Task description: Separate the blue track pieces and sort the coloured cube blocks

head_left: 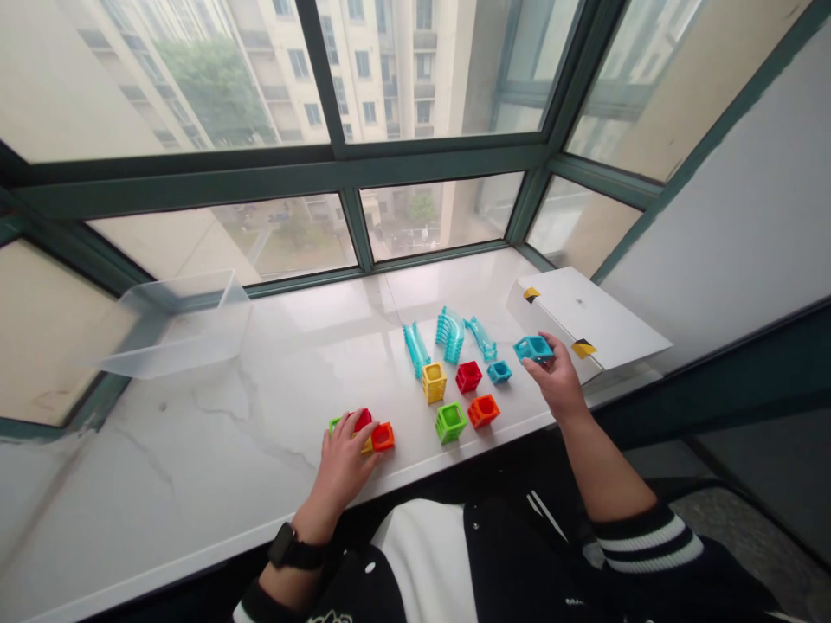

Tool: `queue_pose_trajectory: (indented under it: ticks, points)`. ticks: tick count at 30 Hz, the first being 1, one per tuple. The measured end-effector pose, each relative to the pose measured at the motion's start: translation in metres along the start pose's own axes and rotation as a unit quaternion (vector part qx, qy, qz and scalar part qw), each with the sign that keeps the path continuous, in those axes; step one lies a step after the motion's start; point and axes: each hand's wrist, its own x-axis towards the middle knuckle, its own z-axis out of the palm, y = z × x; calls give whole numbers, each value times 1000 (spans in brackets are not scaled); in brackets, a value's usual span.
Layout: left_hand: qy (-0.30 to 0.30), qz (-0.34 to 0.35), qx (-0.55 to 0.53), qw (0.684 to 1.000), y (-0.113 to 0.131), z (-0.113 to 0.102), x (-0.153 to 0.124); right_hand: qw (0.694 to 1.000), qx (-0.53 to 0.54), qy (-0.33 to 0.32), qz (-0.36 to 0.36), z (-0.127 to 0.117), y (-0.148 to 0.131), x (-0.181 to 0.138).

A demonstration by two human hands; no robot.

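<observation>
My left hand (343,465) rests on a small cluster of toy cubes (375,433), green, red, yellow and orange, near the front edge of the marble sill (227,433), its fingers curled over them. My right hand (557,381) holds a blue toy cube (533,349) pinched in its fingertips, just in front of a white box (584,320). Between the hands stand loose cubes: yellow (434,382), red (468,376), small blue (499,372), green (450,421) and orange (484,410). Behind them lie three teal track pieces (449,334).
A clear plastic bin (182,324) stands at the back left of the sill, next to the window frame (363,251). The white box sits at the right end against the wall. My lap in a black and white jacket (454,562) lies below the sill's edge.
</observation>
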Motion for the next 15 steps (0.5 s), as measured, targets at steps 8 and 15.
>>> queue_pose_trajectory:
  ticks: [8, 15]
  points:
    - [17, 1, 1, 1000, -3, 2, 3, 993, -104, -44, 17, -5, 52, 4]
    - [26, -5, -3, 1000, -2, 2, 2, 985, -144, -90, 14, 15, 85, 11]
